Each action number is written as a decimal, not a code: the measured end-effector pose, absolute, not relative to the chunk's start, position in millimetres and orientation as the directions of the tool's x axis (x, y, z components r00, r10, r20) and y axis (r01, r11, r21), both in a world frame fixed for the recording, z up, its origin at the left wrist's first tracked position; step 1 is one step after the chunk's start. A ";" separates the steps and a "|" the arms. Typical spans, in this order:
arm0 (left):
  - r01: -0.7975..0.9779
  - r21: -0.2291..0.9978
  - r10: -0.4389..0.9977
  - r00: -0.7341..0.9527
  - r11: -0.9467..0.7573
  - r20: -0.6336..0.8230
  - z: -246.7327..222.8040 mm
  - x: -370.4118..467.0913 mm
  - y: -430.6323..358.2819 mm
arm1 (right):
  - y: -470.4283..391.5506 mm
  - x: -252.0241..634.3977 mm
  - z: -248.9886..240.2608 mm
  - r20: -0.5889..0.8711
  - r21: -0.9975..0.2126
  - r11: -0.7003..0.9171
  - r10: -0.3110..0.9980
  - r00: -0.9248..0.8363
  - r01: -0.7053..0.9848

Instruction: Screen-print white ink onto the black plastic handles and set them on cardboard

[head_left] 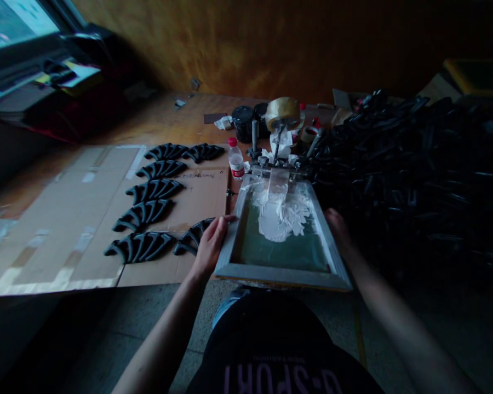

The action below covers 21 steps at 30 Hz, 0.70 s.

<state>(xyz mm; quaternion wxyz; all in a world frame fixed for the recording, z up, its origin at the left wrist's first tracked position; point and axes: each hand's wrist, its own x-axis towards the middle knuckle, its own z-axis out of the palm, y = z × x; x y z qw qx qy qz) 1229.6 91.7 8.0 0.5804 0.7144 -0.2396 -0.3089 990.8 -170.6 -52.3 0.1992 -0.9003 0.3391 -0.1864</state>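
Observation:
A screen printing frame (285, 275) lies in front of me, hinged at its far end to a metal clamp (267, 169). White ink (277, 221) is smeared over the far half of its green mesh (271, 256), and a flat squeegee (278, 184) rests at the ink's far edge. My left hand (212, 243) is closed at the frame's left side, fingertips against the edge. On the opposite side, my right hand (337, 230) grips the right edge, its fingers dim and partly hidden. Close by my left hand is a black, ribbed, curved part (192, 236), partly covered by that hand.
Several similar black parts (142, 246) lie in a column on flattened cardboard (66, 219) at left. A red-capped bottle (236, 161) and dark jars (242, 123) stand behind the frame. A tape roll (283, 112) sits above the clamp. At right is a large heap of black parts (414, 180).

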 end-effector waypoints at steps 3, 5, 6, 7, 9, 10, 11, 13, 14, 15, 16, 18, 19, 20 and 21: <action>0.095 0.934 -0.699 0.638 -0.344 -0.322 -43.3 1224.9 102.1 | -187.4 1017.2 -30.8 0.349 -0.458 -0.694 -0.715 0.606 -0.555; 0.085 0.909 -0.684 0.630 -0.409 -0.367 -72.1 1225.1 100.9 | -180.1 1052.8 -21.0 0.422 -0.389 -0.785 -0.618 0.664 -0.483; 0.060 0.898 -0.675 0.638 -0.437 -0.371 -82.7 1226.2 99.5 | -172.4 1070.9 -18.5 0.408 -0.348 -0.824 -0.562 0.720 -0.447; 0.034 0.887 -0.665 0.649 -0.461 -0.371 -90.4 1227.5 98.3 | -163.2 1086.4 -17.8 0.358 -0.318 -0.851 -0.516 0.778 -0.418; 0.017 0.873 -0.654 0.656 -0.488 -0.378 -97.5 1230.2 97.2 | -144.0 1103.2 -20.8 0.221 -0.297 -0.871 -0.461 0.860 -0.391; 0.023 0.871 -0.654 0.650 -0.491 -0.386 -97.8 1231.0 97.3 | -135.5 1103.1 -23.3 0.165 -0.299 -0.879 -0.431 0.887 -0.371; 0.032 0.871 -0.657 0.644 -0.490 -0.393 -96.8 1231.3 97.7 | -128.4 1098.1 -25.5 0.129 -0.303 -0.893 -0.383 0.915 -0.331; 0.050 0.877 -0.658 0.640 -0.478 -0.396 -93.3 1230.5 98.6 | -119.8 1078.7 -26.8 0.107 -0.306 -0.936 -0.217 0.970 -0.176; 0.063 0.881 -0.658 0.640 -0.468 -0.396 -91.6 1229.7 98.9 | -118.4 1068.1 -25.6 0.100 -0.303 -0.950 -0.107 0.989 -0.073; 0.077 0.885 -0.657 0.642 -0.458 -0.395 -90.3 1228.9 98.9 | -118.6 1059.2 -23.5 0.086 -0.306 -0.952 -0.003 0.996 0.024; 0.088 0.889 -0.655 0.644 -0.449 -0.394 -89.4 1228.0 98.7 | -119.7 1052.8 -21.0 0.065 -0.314 -0.945 0.076 0.995 0.092; 0.102 0.895 -0.654 0.648 -0.434 -0.391 -88.3 1226.9 97.9 | -122.0 1048.3 -18.1 0.046 -0.323 -0.941 0.092 0.995 0.102; 0.105 0.897 -0.656 0.646 -0.430 -0.390 -87.9 1226.6 97.5 | -121.8 1048.8 -18.9 0.063 -0.316 -0.947 0.037 0.997 0.055; 0.107 0.899 -0.659 0.644 -0.425 -0.389 -87.5 1226.3 97.2 | -120.1 1049.4 -21.4 0.100 -0.300 -0.954 -0.032 0.994 -0.001; 0.113 0.899 -0.661 0.640 -0.423 -0.391 -87.2 1226.1 97.0 | -117.0 1049.2 -25.5 0.146 -0.278 -0.959 -0.089 0.985 -0.045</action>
